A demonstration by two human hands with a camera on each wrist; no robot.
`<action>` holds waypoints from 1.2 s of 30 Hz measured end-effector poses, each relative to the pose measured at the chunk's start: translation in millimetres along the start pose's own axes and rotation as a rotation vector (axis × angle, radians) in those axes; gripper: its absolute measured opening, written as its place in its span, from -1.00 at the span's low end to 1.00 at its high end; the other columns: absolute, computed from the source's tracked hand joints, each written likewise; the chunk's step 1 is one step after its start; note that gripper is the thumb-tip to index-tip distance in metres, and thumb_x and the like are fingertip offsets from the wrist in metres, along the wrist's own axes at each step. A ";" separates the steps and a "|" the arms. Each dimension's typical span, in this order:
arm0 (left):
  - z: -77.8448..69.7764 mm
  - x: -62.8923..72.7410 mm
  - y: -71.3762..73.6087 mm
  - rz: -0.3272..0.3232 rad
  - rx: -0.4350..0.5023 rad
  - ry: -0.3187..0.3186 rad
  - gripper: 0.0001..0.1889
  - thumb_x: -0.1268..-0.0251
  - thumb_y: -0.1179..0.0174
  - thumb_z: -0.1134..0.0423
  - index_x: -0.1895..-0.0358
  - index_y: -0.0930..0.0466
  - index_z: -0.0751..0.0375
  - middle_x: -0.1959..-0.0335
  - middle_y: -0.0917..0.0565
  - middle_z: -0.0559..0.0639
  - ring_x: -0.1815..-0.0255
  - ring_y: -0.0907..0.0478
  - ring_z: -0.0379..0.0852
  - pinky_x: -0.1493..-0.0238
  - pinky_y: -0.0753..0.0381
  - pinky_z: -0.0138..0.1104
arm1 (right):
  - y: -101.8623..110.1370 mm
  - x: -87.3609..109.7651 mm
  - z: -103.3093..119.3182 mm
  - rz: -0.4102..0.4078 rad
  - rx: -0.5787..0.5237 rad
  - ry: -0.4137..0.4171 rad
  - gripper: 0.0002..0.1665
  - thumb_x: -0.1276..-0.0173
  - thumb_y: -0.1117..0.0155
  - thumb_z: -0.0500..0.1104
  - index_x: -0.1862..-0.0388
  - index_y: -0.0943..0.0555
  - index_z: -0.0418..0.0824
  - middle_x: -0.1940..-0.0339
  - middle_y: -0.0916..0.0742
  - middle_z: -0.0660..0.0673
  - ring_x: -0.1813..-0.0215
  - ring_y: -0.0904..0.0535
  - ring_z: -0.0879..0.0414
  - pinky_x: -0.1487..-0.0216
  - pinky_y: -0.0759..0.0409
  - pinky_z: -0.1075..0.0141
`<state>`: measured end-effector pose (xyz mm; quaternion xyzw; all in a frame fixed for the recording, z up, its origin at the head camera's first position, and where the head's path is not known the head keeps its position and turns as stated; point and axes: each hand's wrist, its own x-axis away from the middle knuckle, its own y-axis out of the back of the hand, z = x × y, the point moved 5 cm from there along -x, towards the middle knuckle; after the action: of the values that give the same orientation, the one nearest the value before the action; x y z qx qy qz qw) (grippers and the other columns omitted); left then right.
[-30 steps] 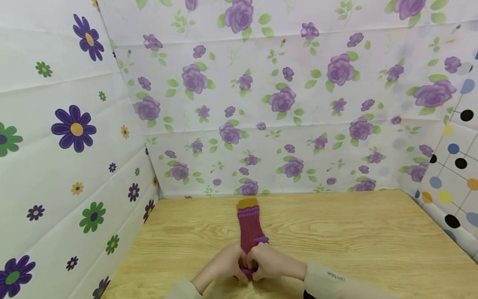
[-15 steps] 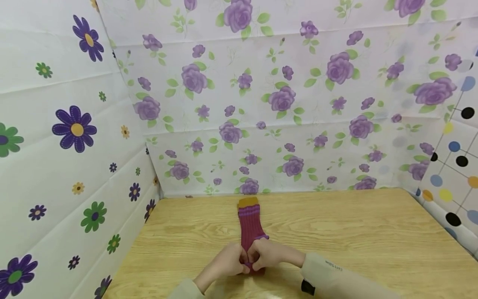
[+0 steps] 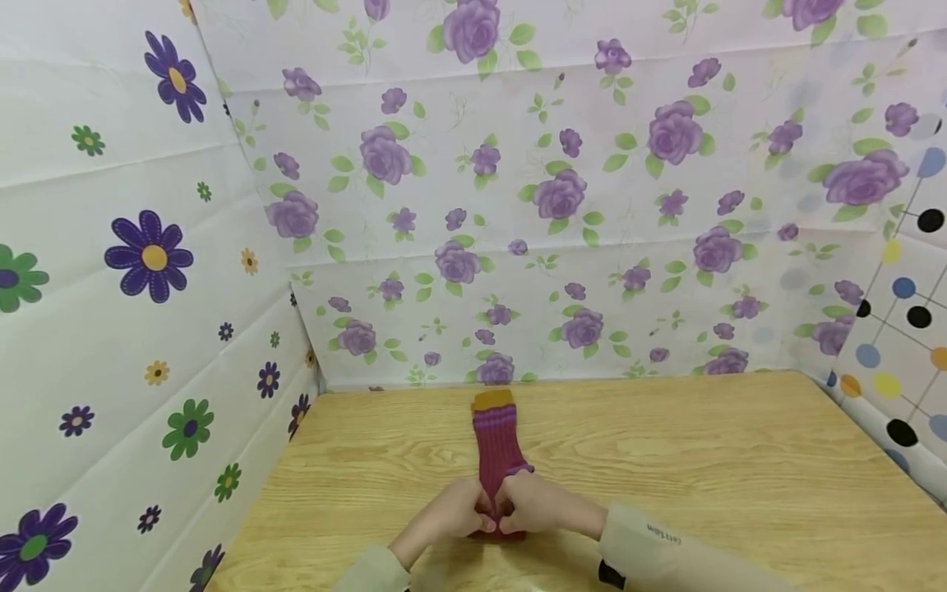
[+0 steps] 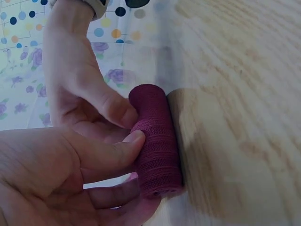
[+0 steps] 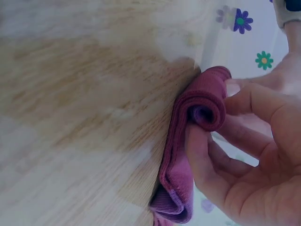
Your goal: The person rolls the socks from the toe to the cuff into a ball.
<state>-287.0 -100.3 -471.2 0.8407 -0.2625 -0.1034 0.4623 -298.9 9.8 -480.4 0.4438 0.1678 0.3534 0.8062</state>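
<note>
A long maroon knitted sock (image 3: pixel 499 444) lies lengthwise on the wooden table, its mustard cuff and purple stripes at the far end. The near end is rolled into a tight coil (image 4: pixel 157 150), seen from outside in the left wrist view. From its side, in the right wrist view, the coil (image 5: pixel 204 92) shows purple cloth at its core and layers of cloth running on beneath. My left hand (image 3: pixel 455 508) pinches the roll at its left part between thumb and fingers. My right hand (image 3: pixel 538 503) grips the right part, thumb and fingertips around the coil. Both hands nearly meet.
The wooden table (image 3: pixel 666 444) extends to both sides of the sock. A rose-patterned sheet (image 3: pixel 562 271) hangs along its back edge. A flower-print sheet (image 3: pixel 244 353) stands at the left and a dotted one (image 3: pixel 895 362) at the right.
Purple cloth showing between my fingers has turned in under the roll. Both hands have shifted slightly away from me along the sock; the far cuff lies in about the same place.
</note>
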 end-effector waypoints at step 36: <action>9.4 -28.2 10.0 0.031 0.043 0.210 -0.80 0.15 -0.51 0.42 0.68 -0.65 0.39 0.70 -0.63 0.00 0.63 -0.31 -0.25 0.61 -0.28 -0.47 | -3.4 12.3 16.0 -0.182 0.426 0.142 -0.70 0.12 -0.61 -0.13 0.43 -0.63 -0.03 0.51 -0.64 0.12 0.42 -0.46 0.37 0.43 -0.39 0.48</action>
<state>-318.2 -96.3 -470.0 0.8525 -0.2277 -0.0020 0.4704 -279.6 7.9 -473.9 0.5608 0.3341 0.2660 0.7093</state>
